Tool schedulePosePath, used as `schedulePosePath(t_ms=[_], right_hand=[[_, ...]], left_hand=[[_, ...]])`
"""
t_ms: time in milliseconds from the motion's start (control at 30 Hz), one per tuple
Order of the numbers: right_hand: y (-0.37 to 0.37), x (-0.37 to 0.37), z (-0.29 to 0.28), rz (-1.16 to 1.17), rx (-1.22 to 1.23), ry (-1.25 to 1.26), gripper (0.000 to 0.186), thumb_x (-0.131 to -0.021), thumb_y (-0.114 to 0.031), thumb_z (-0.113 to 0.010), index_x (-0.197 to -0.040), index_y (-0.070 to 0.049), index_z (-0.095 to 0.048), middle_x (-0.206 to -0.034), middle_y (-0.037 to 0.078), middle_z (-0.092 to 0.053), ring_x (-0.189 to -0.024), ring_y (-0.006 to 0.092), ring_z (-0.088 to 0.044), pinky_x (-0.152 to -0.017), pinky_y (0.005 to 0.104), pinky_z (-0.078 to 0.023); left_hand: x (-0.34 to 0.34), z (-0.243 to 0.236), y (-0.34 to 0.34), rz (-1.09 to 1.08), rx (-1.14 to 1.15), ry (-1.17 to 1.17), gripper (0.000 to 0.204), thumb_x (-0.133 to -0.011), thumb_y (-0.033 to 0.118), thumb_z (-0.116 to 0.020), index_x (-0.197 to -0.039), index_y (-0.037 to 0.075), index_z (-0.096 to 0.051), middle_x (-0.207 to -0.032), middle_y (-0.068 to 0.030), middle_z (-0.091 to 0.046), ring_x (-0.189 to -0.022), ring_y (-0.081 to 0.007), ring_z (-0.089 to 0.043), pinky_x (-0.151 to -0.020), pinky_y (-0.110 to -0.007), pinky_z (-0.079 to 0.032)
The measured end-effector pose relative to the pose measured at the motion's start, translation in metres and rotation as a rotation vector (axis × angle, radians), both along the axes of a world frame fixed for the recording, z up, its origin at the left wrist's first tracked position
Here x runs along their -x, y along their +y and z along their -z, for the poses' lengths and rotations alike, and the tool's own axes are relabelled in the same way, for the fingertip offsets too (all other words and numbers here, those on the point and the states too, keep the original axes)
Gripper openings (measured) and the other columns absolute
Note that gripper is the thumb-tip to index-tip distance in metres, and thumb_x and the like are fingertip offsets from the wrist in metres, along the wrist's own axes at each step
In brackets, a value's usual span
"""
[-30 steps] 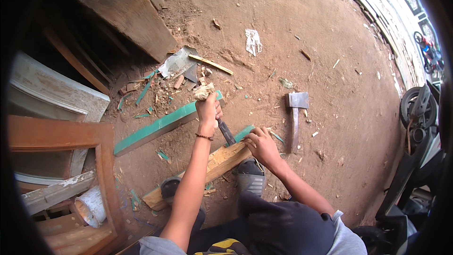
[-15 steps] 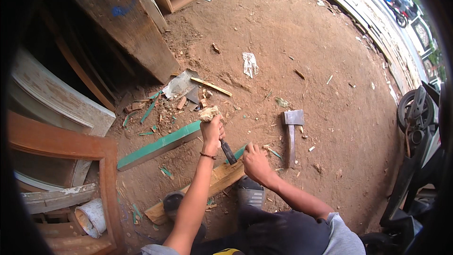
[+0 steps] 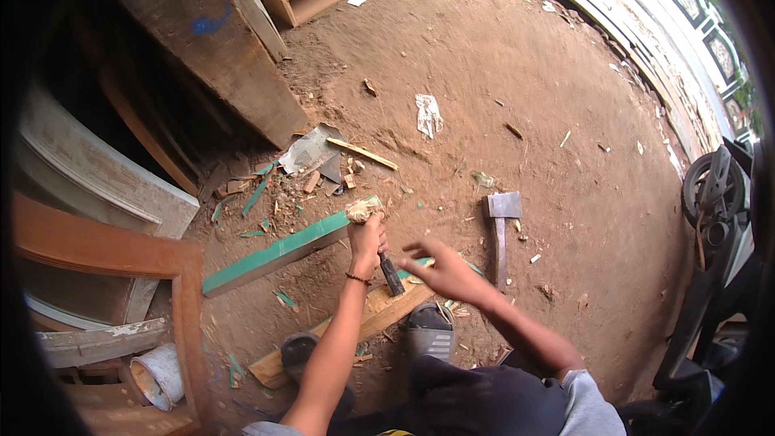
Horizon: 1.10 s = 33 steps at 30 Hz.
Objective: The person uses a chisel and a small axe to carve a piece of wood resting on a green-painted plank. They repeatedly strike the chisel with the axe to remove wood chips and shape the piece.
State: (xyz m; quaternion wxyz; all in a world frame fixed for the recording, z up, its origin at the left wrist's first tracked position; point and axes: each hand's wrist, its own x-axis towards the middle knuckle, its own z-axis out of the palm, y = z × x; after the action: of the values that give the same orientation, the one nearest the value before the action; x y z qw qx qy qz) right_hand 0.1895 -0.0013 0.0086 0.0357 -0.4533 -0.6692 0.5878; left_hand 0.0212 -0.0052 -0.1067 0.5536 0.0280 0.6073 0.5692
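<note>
On the dirt floor, the left hand point(image 3: 367, 234) grips a chisel point(image 3: 391, 273) set on the plank point(image 3: 355, 327), the right hand point(image 3: 446, 270) hovers open and empty, and green chips point(image 3: 284, 299) suggest the shaving is partway done.

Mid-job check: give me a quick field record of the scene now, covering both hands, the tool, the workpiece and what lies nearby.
left hand: grips a chisel by its frayed wooden top, blade down on the plank
right hand: open, fingers spread, above the plank, holding nothing
workpiece: wooden plank, pinned under both shoes
nearby: hatchet lying on the dirt to the right; green board to the left
</note>
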Motion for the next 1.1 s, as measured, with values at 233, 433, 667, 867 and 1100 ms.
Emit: schedulePosePath(t_ms=[233,433,667,867,1100], right_hand=[[0.099,0.003,-0.193,-0.025,0.621,1.304,0.078,-0.097,-0.059,-0.023,-0.142,0.003,-0.037,-0.144,0.027,-0.039,-0.129,0.0372,-0.045,-0.104,0.0501,-0.042],[0.112,0.014,-0.228,-0.103,0.656,1.43,0.078,-0.097,-0.06,-0.023,-0.142,0.003,-0.036,-0.144,0.027,-0.039,-0.129,0.0374,-0.046,-0.104,0.05,-0.042],[0.118,0.023,-0.219,-0.096,0.728,1.467,0.079,-0.097,-0.06,-0.022,-0.142,0.003,-0.036,-0.144,0.027,-0.038,-0.129,0.0377,-0.046,-0.104,0.0499,-0.043],[0.122,0.034,-0.214,-0.087,0.758,1.471,0.08,-0.097,-0.06,-0.021,-0.143,0.003,-0.035,-0.144,0.028,-0.038,-0.128,0.038,-0.046,-0.103,0.0499,-0.043],[0.12,0.03,-0.208,-0.063,0.798,1.462,0.08,-0.097,-0.061,-0.021,-0.143,0.003,-0.034,-0.144,0.028,-0.037,-0.128,0.0382,-0.046,-0.103,0.0498,-0.043]], left_hand=[[-0.02,0.012,0.003,-0.001,0.04,-0.074,0.021,-0.085,0.013,-0.061,-0.069,0.01,-0.047,-0.05,0.0053,-0.037,-0.035,-0.0057,-0.031,-0.033,-0.024,-0.022],[-0.034,0.009,-0.001,0.017,0.043,-0.052,0.019,-0.085,0.012,-0.061,-0.073,0.01,-0.047,-0.051,0.0049,-0.037,-0.035,-0.0057,-0.031,-0.033,-0.025,-0.022],[-0.042,0.0,0.001,-0.006,0.073,-0.044,0.02,-0.086,0.012,-0.061,-0.073,0.009,-0.047,-0.052,0.0041,-0.039,-0.035,-0.0059,-0.031,-0.034,-0.024,-0.023],[-0.042,0.002,0.005,0.004,0.059,-0.055,0.02,-0.086,0.011,-0.061,-0.072,0.008,-0.046,-0.052,0.004,-0.038,-0.035,-0.0061,-0.031,-0.033,-0.024,-0.023],[-0.038,0.007,0.004,-0.001,0.078,-0.062,0.02,-0.085,0.01,-0.061,-0.073,0.009,-0.046,-0.052,0.0034,-0.038,-0.036,-0.0061,-0.032,-0.033,-0.025,-0.023]])
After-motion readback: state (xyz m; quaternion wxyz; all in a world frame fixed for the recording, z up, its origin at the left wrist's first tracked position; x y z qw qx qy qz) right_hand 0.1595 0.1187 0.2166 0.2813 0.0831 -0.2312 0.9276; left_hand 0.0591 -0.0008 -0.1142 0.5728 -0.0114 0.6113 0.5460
